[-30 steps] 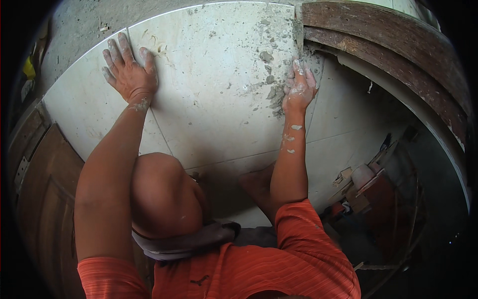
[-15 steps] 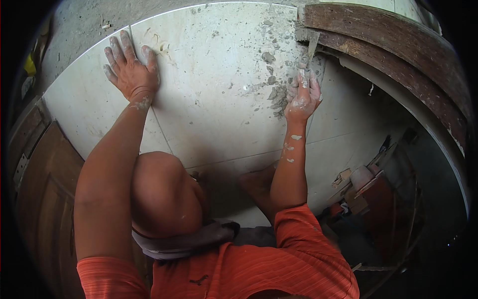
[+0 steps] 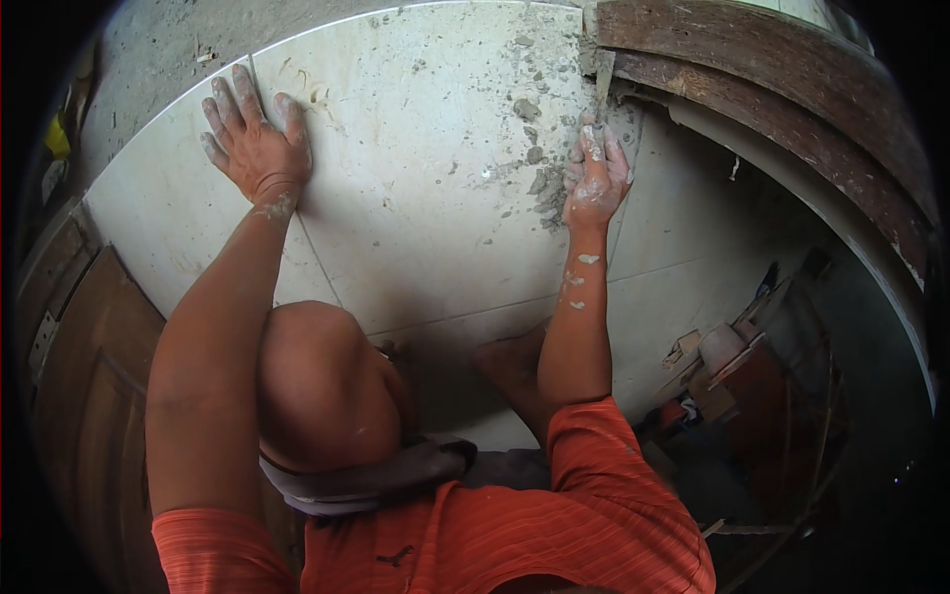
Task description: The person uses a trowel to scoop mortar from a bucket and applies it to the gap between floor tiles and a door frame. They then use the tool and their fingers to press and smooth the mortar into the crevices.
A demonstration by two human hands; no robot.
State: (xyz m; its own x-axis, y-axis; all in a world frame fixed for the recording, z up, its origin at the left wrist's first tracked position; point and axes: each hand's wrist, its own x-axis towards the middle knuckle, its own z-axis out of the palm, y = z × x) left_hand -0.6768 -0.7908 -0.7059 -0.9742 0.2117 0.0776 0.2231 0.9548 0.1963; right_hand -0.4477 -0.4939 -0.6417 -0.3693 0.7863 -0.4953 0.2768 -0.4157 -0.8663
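Observation:
My left hand (image 3: 259,144) lies flat on the pale floor tile (image 3: 396,228), fingers spread, with grey-white smears on them. My right hand (image 3: 597,178), also smeared, is closed around a putty knife (image 3: 604,79); its narrow blade points away from me and the fingers hide its handle. The blade's tip reaches the grey mortar (image 3: 590,57) at the tile's far right corner, beside the end of the worn brown wooden frame (image 3: 752,59). Crumbs and clumps of mortar (image 3: 547,188) are scattered over the tile just left of my right hand.
Rough grey concrete (image 3: 163,74) borders the tile's far left edge. A brown panelled wooden door (image 3: 94,346) stands at the left. Boxes and odds and ends (image 3: 717,366) are piled at the right. My bent knee (image 3: 317,366) is between my arms.
My right hand and the putty knife have shifted slightly left, with the blade now more upright in the picture. My left hand stays flat on the tile.

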